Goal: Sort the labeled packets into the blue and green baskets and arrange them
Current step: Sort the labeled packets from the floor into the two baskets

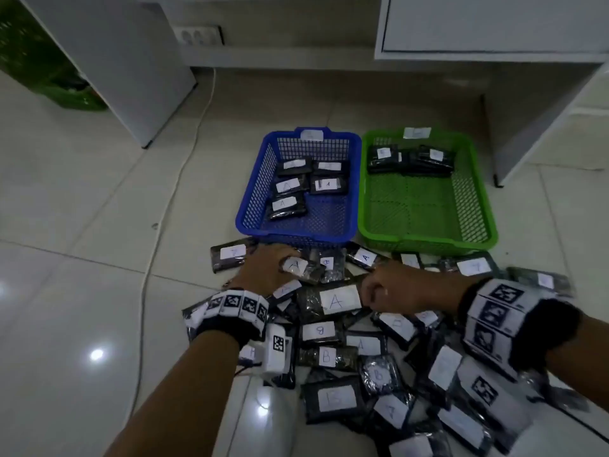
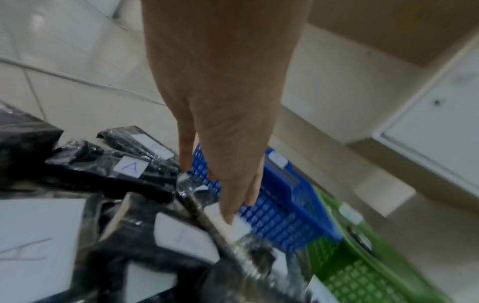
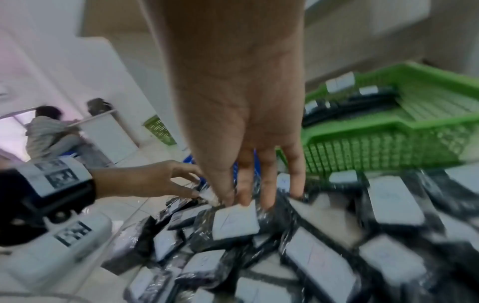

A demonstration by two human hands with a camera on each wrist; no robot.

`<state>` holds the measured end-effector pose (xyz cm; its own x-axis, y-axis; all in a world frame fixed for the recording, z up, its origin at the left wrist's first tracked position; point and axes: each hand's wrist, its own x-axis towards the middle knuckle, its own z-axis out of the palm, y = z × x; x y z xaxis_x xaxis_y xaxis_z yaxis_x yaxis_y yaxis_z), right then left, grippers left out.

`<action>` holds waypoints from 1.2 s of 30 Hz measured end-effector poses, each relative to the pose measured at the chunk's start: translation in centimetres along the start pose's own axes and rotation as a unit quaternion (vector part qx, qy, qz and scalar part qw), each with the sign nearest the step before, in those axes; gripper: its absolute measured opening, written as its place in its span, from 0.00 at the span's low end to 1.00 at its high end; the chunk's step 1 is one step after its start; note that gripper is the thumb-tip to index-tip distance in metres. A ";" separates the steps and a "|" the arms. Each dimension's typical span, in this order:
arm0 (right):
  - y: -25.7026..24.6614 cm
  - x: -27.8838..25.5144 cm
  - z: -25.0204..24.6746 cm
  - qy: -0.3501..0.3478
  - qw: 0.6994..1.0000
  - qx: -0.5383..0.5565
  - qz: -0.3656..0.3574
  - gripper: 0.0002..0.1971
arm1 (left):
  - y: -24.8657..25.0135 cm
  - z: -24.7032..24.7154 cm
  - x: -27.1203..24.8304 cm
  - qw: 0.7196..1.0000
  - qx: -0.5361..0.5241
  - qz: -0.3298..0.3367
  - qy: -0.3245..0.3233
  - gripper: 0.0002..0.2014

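Green basket (image 1: 474, 179) label blurred; right hand (image 1: 392, 288) hides its fingertips.

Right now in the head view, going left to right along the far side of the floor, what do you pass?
Dark green basket → white cabinet panel → white cable → blue basket → green basket → white desk leg panel.
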<state>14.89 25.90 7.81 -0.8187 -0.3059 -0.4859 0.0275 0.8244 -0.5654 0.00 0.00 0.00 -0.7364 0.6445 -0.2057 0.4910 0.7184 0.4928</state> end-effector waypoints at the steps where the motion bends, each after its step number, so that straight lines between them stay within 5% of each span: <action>1: 0.3 0.0 0.6 0.004 1.000 -0.001 0.012 0.07 | -0.2 0.8 0.1 0.999 0.027 0.008 -0.023 0.24; 7: -0.4 0.0 2.5 0.009 0.998 -0.046 0.035 0.08 | 0.4 2.0 -1.3 0.969 0.240 -0.051 -0.017 0.30; 14: -1.7 1.1 -1.8 0.024 0.993 -0.112 0.029 0.06 | 1.2 1.8 -1.3 0.983 0.163 -0.080 0.005 0.26; 21: -1.5 3.4 -7.9 -0.009 0.939 -0.343 0.022 0.06 | 1.5 0.8 -1.6 0.987 -0.067 -0.134 0.061 0.12; 26: -0.9 5.6 -4.5 -0.037 0.965 -0.259 0.016 0.14 | 2.3 -0.4 -2.0 0.935 -0.292 -0.192 0.061 0.08; 28: -0.1 6.4 -1.2 -0.074 0.973 -0.220 0.018 0.25 | 2.5 -1.1 -2.6 0.923 -0.331 -0.190 0.058 0.07; 32: 1.1 6.9 3.0 -0.068 0.977 -0.203 0.008 0.44 | 3.6 -3.5 -2.9 0.854 -0.478 -0.204 0.025 0.07; 36: 0.1 7.0 0.4 -0.037 0.988 -0.150 -0.017 0.38 | 3.7 -6.3 -1.4 0.840 -0.489 -0.187 0.141 0.10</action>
<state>9.35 23.64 4.12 -0.7722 -0.3604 -0.5233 -0.1792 0.9137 -0.3648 -0.09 0.13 7.40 -0.9031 0.2342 -0.3598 -0.3146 0.2094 0.9259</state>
